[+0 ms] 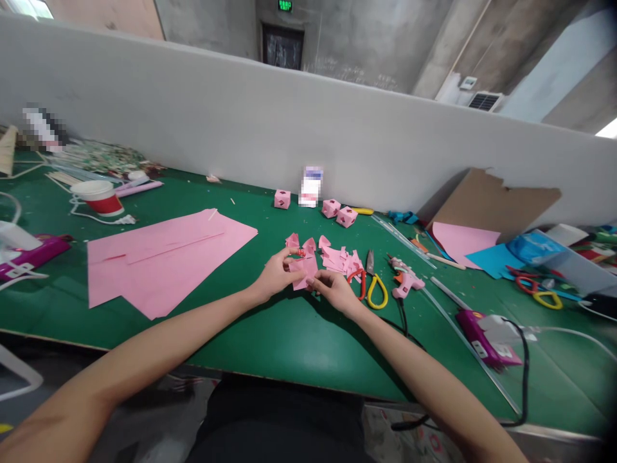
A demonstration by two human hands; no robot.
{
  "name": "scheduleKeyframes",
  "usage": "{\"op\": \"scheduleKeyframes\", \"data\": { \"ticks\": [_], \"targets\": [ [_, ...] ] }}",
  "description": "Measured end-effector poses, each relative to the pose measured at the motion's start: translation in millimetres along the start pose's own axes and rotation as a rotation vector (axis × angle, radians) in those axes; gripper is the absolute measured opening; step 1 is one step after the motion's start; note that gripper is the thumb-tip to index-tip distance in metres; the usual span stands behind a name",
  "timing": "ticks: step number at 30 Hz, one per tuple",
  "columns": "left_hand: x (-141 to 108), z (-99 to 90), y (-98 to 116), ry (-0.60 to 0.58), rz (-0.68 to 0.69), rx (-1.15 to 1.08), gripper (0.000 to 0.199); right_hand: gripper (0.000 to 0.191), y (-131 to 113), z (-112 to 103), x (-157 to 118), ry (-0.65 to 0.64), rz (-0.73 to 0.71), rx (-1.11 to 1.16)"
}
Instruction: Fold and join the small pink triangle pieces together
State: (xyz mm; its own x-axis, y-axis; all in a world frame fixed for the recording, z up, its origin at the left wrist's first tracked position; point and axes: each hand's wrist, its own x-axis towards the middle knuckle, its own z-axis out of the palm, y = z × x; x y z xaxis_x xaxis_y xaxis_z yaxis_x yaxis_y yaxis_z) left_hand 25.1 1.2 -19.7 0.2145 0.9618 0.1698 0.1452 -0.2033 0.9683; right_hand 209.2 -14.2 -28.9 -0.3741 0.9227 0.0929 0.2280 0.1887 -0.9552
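A small piece of pink paper (pixel 303 278) is held up just above the green table, between my two hands. My left hand (pixel 279 275) grips its left side with thumb and fingers. At its lower right corner my right hand (pixel 332 289) pinches it. Beyond my fingertips lie small folded pink paper pieces (pixel 309 245), partly hidden by my left hand. A pile of pink paper scraps (pixel 341 260) is just past my right hand. Scissors (pixel 378 290) with one yellow and one red handle lie beside that hand.
Pink paper cubes (pixel 282 199) stand at the back near a grey partition. Large pink sheets (pixel 164 263) cover the left. A pink glue gun (pixel 407 281), a purple power strip (pixel 488 337) and cords lie to the right. A paper cup (pixel 99 198) stands far left.
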Motion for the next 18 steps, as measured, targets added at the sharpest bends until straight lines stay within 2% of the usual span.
{"op": "scheduleKeyframes", "data": {
  "ticks": [12, 18],
  "targets": [
    [1.1, -0.2, 1.0, -0.002, 0.046, 0.016, 0.047, 0.038, -2.6, 0.3, -1.1, -0.012, -0.001, 0.026],
    [2.5, -2.3, 0.8, 0.034, 0.056, 0.027, 0.045, 0.032, -3.5, 1.1, -1.6, 0.000, 0.012, 0.069]
  ]
}}
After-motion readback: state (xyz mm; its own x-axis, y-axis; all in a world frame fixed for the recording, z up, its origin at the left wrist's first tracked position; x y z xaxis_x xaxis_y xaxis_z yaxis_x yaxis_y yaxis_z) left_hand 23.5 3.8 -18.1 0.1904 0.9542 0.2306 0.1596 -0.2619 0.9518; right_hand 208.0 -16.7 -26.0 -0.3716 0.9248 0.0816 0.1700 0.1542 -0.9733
